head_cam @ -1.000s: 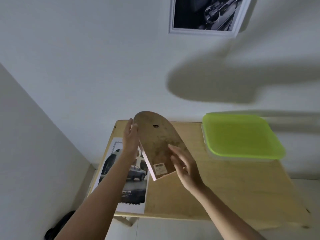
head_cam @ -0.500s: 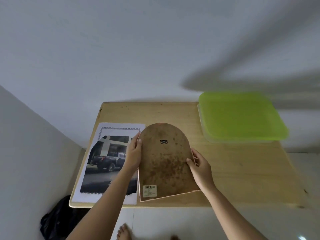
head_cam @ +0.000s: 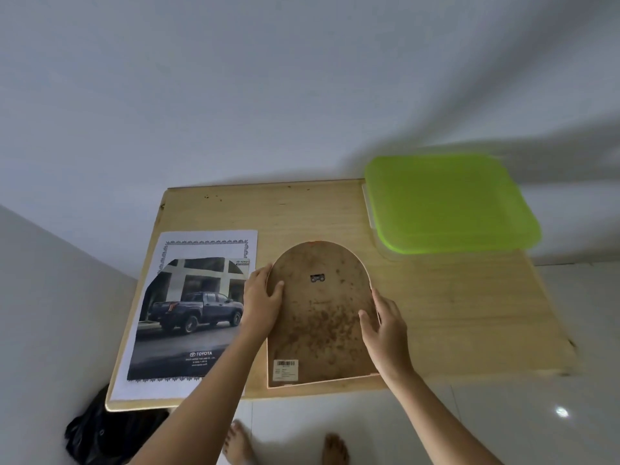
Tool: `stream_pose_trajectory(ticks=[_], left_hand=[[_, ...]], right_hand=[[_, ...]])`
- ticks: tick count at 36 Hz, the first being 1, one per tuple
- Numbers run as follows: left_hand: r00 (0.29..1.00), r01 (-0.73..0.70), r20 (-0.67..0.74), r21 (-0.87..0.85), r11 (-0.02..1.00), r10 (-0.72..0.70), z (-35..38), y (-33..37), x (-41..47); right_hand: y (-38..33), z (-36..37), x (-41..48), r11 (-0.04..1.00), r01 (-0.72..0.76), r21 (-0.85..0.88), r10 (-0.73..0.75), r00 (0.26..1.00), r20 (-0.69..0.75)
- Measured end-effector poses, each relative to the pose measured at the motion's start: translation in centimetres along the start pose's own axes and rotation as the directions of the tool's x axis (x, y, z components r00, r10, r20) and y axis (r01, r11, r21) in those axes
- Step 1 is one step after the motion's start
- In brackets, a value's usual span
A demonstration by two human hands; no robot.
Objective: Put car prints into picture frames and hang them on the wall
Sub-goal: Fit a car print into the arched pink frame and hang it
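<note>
Fingers [head_cam: 258, 280] of both hands clamp an arched picture frame [head_cam: 318, 323], backing upward at the wooden table's [head_cam: 453, 313] near edge: left hand [head_cam: 261, 303] on its left rim, right hand [head_cam: 382, 333] on its right (thumbs press the stained backing). Truck print [head_cam: 191, 313] lies just left; green-lidded container [head_cam: 449, 203] sits farther back, right.

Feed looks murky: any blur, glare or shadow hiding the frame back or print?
Head view: dim overall; green lid smeared by blur; soft shadows cross the wall; one glare spot on the floor; frame back and print are readable.
</note>
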State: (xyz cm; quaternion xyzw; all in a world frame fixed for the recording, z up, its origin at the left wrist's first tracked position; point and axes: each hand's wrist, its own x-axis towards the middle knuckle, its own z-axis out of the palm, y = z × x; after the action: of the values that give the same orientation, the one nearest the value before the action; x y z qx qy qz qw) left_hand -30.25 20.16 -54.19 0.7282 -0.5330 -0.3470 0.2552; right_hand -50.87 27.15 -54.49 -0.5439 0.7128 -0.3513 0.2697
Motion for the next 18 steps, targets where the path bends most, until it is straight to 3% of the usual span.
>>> stream_pose_trajectory(ticks=[9,13,18], left_hand=[[0.994,-0.111,0.015,0.123,0.986,0.11,-0.5,-0.9,-2.4],[0.981,-0.189,0.067,0.194,0.963,0.18,-0.7,-2.6,-5.9],[0.959,-0.246,0.222,0.354,0.902,0.175,-0.7,-4.3,-9.3]], right_hand=[[-0.6,0.4,0.3,0.991,0.003,-0.133,0.004,0.998,0.057],[-2.4,1.2,2.9,0.971,0.14,-0.193,-0.112,0.983,0.149],[-5.0,3.7,8.5,0.908,0.361,-0.214,-0.285,0.904,0.317]])
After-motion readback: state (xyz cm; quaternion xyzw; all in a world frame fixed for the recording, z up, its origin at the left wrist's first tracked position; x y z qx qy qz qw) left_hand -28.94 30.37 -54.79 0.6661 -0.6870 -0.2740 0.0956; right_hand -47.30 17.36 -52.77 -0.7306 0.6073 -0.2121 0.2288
